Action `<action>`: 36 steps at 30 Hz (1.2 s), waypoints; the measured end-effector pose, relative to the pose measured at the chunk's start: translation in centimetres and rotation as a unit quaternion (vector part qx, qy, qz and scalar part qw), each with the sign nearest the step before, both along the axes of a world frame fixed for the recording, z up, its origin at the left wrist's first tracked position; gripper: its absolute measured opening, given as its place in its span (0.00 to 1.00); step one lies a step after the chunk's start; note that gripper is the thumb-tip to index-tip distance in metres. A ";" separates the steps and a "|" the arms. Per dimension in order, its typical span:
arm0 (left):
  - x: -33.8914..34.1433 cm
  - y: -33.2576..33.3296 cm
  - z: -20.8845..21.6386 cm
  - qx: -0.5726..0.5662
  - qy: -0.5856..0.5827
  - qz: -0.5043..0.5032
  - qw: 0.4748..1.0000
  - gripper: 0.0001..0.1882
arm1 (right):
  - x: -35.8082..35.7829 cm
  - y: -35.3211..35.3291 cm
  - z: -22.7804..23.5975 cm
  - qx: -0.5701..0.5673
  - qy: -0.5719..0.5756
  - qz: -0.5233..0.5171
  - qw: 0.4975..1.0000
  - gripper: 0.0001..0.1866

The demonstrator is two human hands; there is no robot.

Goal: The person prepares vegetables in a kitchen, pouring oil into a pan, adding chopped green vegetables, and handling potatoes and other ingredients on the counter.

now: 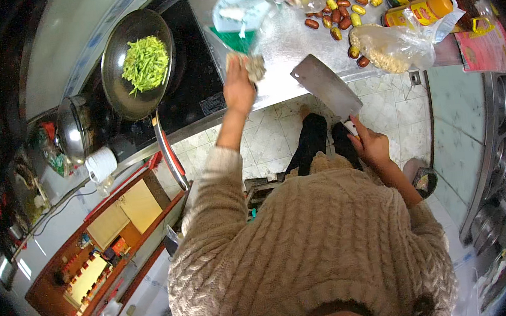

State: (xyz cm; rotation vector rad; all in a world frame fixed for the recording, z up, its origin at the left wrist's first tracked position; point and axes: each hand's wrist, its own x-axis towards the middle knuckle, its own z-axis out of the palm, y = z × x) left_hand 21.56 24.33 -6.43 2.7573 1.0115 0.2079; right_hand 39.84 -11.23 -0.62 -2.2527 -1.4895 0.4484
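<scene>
My right hand [373, 146] is closed round the handle of a cleaver [326, 84]. Its broad grey blade points up and left, and its tip reaches over the edge of the metal counter. My left hand [239, 90] is on a crumpled greyish-beige cloth [255, 67], fingers bent over it, at the counter's front beside the black stove. Motion blurs this cloth somewhat. Just beyond it lies a green and white plastic bag [239, 16]. To the left, a wok [115, 80] stands on the stove with chopped green vegetable pieces [146, 63] in it.
Wrapped red and gold sweets [344, 16] are scattered on the counter [283, 50]. A clear bag of pale pieces [391, 49] and several bottles [421, 12] stand to the right. The wok's long handle [169, 153] juts past the counter edge. A bin [425, 182] is on the floor.
</scene>
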 end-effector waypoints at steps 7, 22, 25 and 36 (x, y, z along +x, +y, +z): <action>-2.5 -7.0 1.2 -0.052 -0.007 0.028 0.998 0.34 | 1.6 -1.5 -0.5 -0.018 0.036 0.019 0.999 0.30; 12.6 11.4 -1.9 0.091 0.149 0.056 0.983 0.28 | 2.6 -1.8 0.7 -0.040 0.037 0.003 0.998 0.30; 9.3 3.0 -3.4 0.089 -0.039 -0.014 0.995 0.29 | 2.9 -2.1 0.4 -0.011 0.031 0.014 0.999 0.29; -3.1 -10.2 2.4 -0.090 0.056 -0.053 0.993 0.31 | 4.9 -3.1 0.8 -0.052 0.012 0.062 0.997 0.32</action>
